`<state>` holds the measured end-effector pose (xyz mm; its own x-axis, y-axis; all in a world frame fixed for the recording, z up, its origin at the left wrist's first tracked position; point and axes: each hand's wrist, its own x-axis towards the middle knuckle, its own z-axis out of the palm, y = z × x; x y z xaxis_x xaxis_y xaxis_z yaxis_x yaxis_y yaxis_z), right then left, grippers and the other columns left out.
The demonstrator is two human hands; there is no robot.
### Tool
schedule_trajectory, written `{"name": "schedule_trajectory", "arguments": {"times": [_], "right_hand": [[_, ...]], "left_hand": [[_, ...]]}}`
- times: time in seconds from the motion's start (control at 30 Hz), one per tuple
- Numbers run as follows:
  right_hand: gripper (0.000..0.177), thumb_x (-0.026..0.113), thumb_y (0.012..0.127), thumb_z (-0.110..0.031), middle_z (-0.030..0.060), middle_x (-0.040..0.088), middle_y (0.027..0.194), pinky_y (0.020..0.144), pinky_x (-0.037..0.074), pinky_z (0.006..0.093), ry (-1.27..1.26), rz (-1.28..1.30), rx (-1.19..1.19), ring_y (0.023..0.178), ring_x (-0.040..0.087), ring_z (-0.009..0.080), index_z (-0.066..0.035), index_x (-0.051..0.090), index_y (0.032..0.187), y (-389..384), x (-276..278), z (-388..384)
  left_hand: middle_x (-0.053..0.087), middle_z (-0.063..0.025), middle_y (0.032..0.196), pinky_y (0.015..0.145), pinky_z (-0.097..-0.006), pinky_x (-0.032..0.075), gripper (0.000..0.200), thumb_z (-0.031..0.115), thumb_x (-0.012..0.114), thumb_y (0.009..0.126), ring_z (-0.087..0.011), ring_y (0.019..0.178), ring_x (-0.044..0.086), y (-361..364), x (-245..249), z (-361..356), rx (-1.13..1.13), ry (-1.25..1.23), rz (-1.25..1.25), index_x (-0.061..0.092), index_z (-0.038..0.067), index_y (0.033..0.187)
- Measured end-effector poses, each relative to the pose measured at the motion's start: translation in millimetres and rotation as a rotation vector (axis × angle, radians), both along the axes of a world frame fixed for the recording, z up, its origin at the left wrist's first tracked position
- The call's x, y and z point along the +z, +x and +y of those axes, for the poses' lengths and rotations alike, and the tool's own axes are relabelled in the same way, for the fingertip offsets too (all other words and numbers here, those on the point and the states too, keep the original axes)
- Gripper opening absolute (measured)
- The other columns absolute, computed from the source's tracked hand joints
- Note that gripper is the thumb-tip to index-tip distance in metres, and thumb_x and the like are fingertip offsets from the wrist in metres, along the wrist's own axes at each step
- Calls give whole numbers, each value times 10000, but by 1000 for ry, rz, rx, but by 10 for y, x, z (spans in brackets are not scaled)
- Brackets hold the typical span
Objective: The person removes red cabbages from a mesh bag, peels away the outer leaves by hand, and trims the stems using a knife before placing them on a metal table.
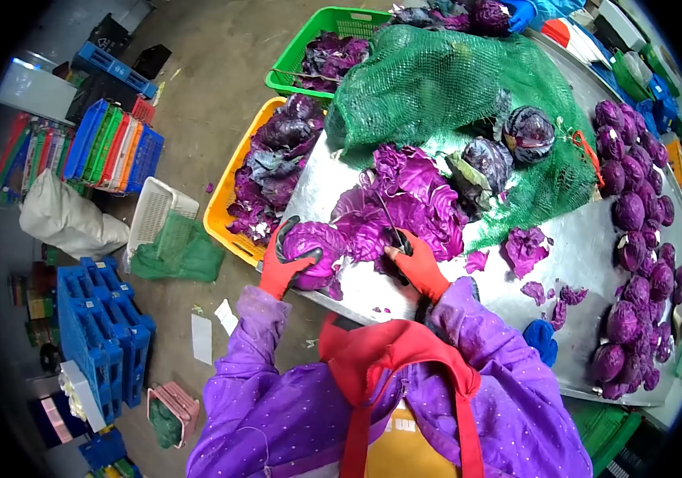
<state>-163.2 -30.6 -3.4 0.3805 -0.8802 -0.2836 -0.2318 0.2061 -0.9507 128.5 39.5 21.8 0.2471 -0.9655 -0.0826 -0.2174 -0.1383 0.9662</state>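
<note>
My left hand [283, 261], in a red glove with dark fingers, is wrapped round the side of a purple cabbage head [316, 245] at the near edge of the metal table. In my right hand [418, 266], gloved the same way, is a knife [385, 210]; its thin blade shows nearly edge-on and points away from me. Loose purple cabbage leaves [416, 195] are heaped just beyond both hands. Past the heap, untrimmed cabbages [529, 134] with dark outer leaves lie by a green mesh sack [424, 84].
Peeled cabbages [629, 211] line the table's right side. A yellow crate [217, 215] and a green crate [286, 64], both holding leaves, stand at the left edge. A blue cloth-like item [541, 341] lies near my right sleeve. Another person's blue-gloved hand [521, 14] is at the far end.
</note>
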Motion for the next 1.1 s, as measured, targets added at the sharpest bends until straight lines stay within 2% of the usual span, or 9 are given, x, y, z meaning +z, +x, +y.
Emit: {"name": "schedule_trajectory", "arguments": {"times": [0.1,0.3,0.57,0.7,0.73,0.77,0.93,1.03,1.1], "right_hand": [[562,730,837,-253,52,652,976,829,488,308,128,-181,22,892,584,111,-19,534,1309,23,394,45],[908,792,751,-405,219,533,1300,1012,421,398,-395,34,155,1194,546,338,-14,352,1442,221,739,127],[478,722,803,-235,170,624,1137,892,488,394,-451,16,116,1032,624,344,-42,579,1216,-159,749,-71],[311,692,832,-197,85,675,911,761,501,320,-368,-105,-31,833,648,194,-12,631,1075,-239,869,-77],[272,685,856,-201,25,664,840,709,482,277,-106,-123,-170,776,605,111,-6,639,1040,-255,835,-86],[287,702,856,-225,-3,655,839,690,470,251,144,-183,-301,760,585,83,-1,639,1024,-318,778,-150],[776,798,761,-401,160,588,1215,942,456,360,-212,-57,-218,1108,576,234,5,469,1335,-182,655,-22],[747,797,758,-417,169,581,1193,930,450,370,-205,-20,-119,1089,575,247,7,494,1294,-12,619,25],[632,789,776,-384,136,623,1083,876,473,368,-214,-18,-143,995,609,255,-8,552,1226,8,654,15]], "left_hand": [[547,-110,1286,1044,-351,400,772,124,843,666,-221,1179,527,-29,78,-33,141,-20,212,487,20,1343],[544,-104,1263,1021,-347,419,669,98,770,755,-216,1149,535,-607,275,-144,281,-136,290,476,15,1350],[563,-96,1228,970,-328,443,447,132,645,914,-191,1112,541,-997,271,-189,283,-136,676,505,21,1324],[560,-95,1224,975,-326,431,426,191,630,940,-190,1123,530,-1074,272,-162,280,-135,654,517,21,1314],[554,-98,1229,980,-326,427,426,188,628,941,-192,1131,524,-1090,253,-156,292,-147,615,515,21,1315],[548,-101,1233,984,-326,423,425,184,626,941,-193,1138,518,-1103,234,-161,304,-161,576,513,20,1317],[504,-113,1275,993,-323,425,469,111,637,913,-208,1161,498,-1166,117,-142,393,-171,539,478,8,1342],[474,-100,1311,1000,-313,436,568,-19,663,838,-210,1184,485,-1331,222,-149,381,-282,373,449,11,1363],[462,-95,1327,1000,-315,442,609,-62,669,809,-206,1195,477,-1444,362,-227,483,-201,685,443,19,1369]]}}
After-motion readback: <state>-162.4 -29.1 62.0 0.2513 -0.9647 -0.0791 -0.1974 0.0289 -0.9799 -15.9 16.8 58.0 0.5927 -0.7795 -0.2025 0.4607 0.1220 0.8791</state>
